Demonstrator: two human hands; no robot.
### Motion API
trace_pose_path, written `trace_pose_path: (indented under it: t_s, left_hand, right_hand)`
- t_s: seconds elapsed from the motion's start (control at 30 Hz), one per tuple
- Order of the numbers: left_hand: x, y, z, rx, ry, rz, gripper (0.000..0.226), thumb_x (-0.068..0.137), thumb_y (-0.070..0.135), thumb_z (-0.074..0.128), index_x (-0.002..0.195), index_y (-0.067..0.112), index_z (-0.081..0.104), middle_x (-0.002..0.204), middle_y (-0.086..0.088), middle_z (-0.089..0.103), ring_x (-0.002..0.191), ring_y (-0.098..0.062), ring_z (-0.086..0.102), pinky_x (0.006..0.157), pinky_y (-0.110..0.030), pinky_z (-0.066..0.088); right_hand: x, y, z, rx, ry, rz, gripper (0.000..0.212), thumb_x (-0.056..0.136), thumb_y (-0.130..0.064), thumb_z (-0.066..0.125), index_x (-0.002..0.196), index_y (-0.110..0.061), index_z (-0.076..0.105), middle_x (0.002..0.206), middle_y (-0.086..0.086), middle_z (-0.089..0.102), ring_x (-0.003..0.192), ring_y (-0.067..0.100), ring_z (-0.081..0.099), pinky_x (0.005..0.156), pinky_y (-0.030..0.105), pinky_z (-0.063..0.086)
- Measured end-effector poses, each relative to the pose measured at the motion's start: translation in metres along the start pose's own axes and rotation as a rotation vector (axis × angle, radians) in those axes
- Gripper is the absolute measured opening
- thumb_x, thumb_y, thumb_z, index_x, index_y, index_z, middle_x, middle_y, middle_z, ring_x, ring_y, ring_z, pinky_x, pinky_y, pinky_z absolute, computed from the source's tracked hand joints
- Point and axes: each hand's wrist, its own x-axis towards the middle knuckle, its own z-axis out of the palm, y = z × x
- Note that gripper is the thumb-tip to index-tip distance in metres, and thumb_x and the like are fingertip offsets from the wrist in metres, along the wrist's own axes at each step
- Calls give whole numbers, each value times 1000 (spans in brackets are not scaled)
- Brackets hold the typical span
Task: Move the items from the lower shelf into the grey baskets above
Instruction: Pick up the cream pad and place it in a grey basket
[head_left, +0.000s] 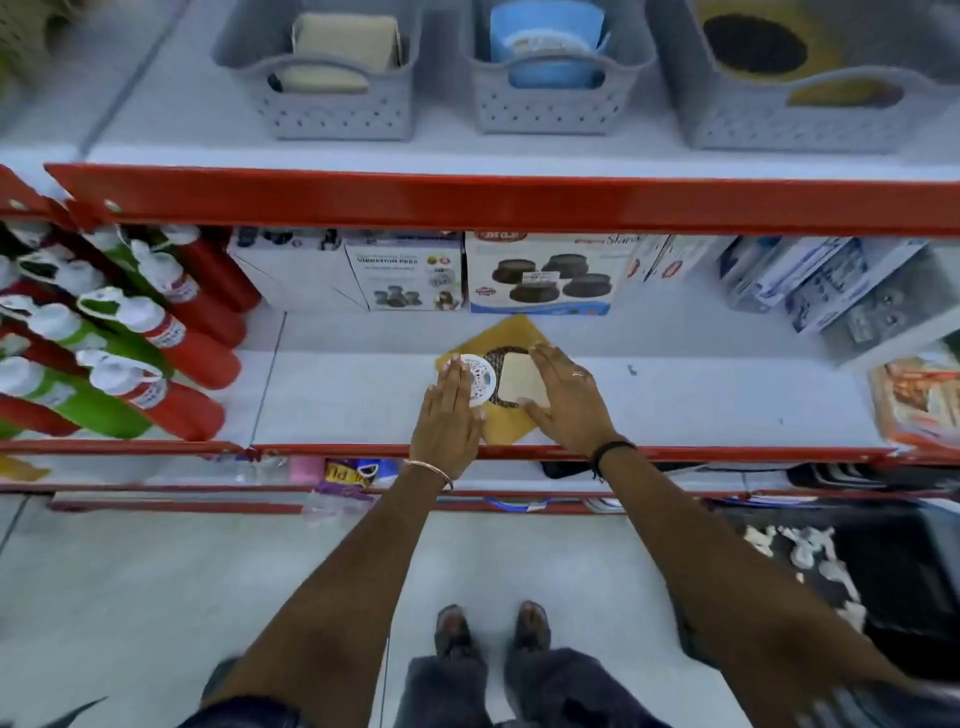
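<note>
i have one view only, from the head, looking forward and steeply down at the red shelf edge (467, 205). above that edge sit the grey baskets (332, 78); below it, the lower shelf (675, 395) close at arm's reach; nearest, my own feet (491, 629) on the floor.

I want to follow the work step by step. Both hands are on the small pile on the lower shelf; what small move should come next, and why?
Probably close the right hand around the beige pad and lift it. The hand lies spread over the pad, not yet gripping, and the left grey basket above already holds similar beige pads, so it likely belongs there.
</note>
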Motion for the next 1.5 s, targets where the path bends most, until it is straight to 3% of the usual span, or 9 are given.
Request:
trace_pose_path:
  t_s: [0.13,0.3,0.4,0.57,0.73,0.9,1.13,1.27,1.5]
  left_hand:
    - [5,-5,14,125,-37,-62,65,90,37,16,147,4,19,157,-14,20,146,-28,19,118,-45,20]
    - [8,-6,16,158,-63,-58,60,93,31,24,148,8,14,159,-9,15,147,-23,15,120,-39,14]
    - [8,-4,15,165,-96,-57,59,95,30,26,148,8,12,159,-9,12,148,-23,12,120,-40,12]
    - [-8,6,2,174,-62,-31,63,93,37,16,148,8,13,159,-10,11,148,-23,11,120,-40,15]
    - [-42,40,-28,39,134,-34,66,89,38,11,149,11,11,160,-5,7,147,-16,2,119,-35,8]
    - [-63,69,-94,-27,298,-93,63,94,35,22,149,13,-1,160,-4,-8,147,-16,-7,118,-36,1]
    - [-67,86,-238,58,356,-27,60,99,34,24,149,14,-3,159,0,-14,147,-14,-13,120,-39,-5]
    - [-43,71,-308,102,389,1,58,100,34,23,149,13,1,160,-2,-9,147,-16,-10,120,-40,-3]
    - [30,25,-374,141,313,59,53,99,24,29,147,4,15,159,-14,9,148,-25,1,122,-41,8]
  right_hand:
    - [14,15,4,-6,-284,140,94,81,-49,62,149,-10,10,160,8,9,147,25,10,120,43,12]
    - [16,18,6,-153,-205,78,83,78,-52,64,140,-7,34,146,13,41,128,33,40,109,42,33]
    - [16,15,3,-253,-206,62,83,74,-58,63,135,-7,42,137,15,47,121,33,44,105,43,37]
    - [-6,7,-19,36,-163,69,82,70,-46,74,136,-8,44,139,7,44,128,28,38,110,36,29]
    - [-38,-11,-73,268,-142,-36,78,67,-37,79,133,-10,47,137,0,44,126,20,42,109,36,37]
    - [-53,-43,-149,251,-139,-174,73,69,-37,78,132,-16,49,134,-5,45,121,8,40,102,23,33]
    - [-43,-106,-251,218,18,-380,63,67,-37,79,123,-18,59,120,-10,51,113,9,47,94,21,41]
    - [-7,-147,-288,176,124,-426,62,69,-38,78,125,-20,58,133,-3,51,122,12,45,100,26,35]
    - [98,-204,-297,36,201,-392,60,72,-41,75,125,-17,59,132,3,55,120,21,50,98,30,39]
